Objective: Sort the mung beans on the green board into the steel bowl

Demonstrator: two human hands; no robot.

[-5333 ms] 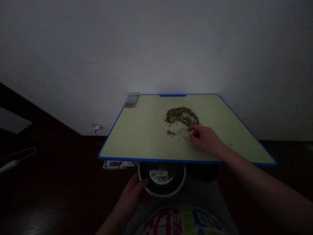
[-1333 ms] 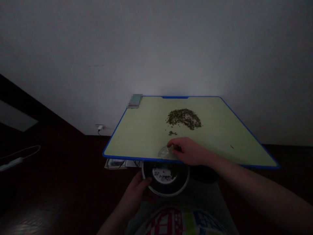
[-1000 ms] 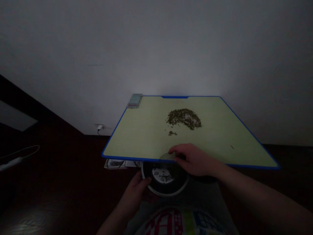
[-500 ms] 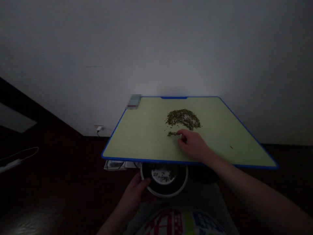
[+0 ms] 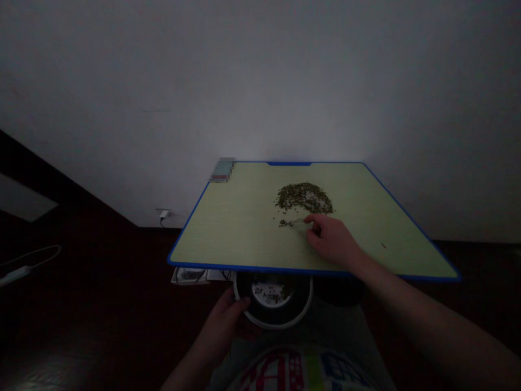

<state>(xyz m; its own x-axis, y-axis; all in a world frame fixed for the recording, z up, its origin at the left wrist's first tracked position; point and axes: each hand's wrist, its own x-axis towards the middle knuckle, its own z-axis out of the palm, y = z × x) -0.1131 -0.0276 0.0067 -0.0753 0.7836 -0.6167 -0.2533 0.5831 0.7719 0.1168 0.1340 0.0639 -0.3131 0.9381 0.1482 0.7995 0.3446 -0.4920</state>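
A spread of small brown-green grains (image 5: 293, 193) lies on a pale yellow board (image 5: 232, 217) with a blue edge. In front of it sits a small separate cluster of grains (image 5: 283, 222). My right hand (image 5: 334, 239) is just right of this cluster, its index finger reaching left and its thumb apart below. Nothing shows between those fingertips; the other fingers are curled and partly hidden. Below the board's front edge, my left hand (image 5: 228, 317) grips the left rim of a bowl (image 5: 280, 325), thumb on top. Dark grains lie on the bowl's pale bottom.
At the board's far left corner is a blurred-out flat item (image 5: 222, 170). A tiny dark sliver (image 5: 383, 246) lies on the right. A white wall (image 5: 260, 81) rises behind, with a plugged-in charger (image 5: 164, 215). A white box (image 5: 189, 276) shows under the board.
My right hand has drawn slightly to the right, away from the small cluster of grains. My left hand and the bowl have stayed in place.
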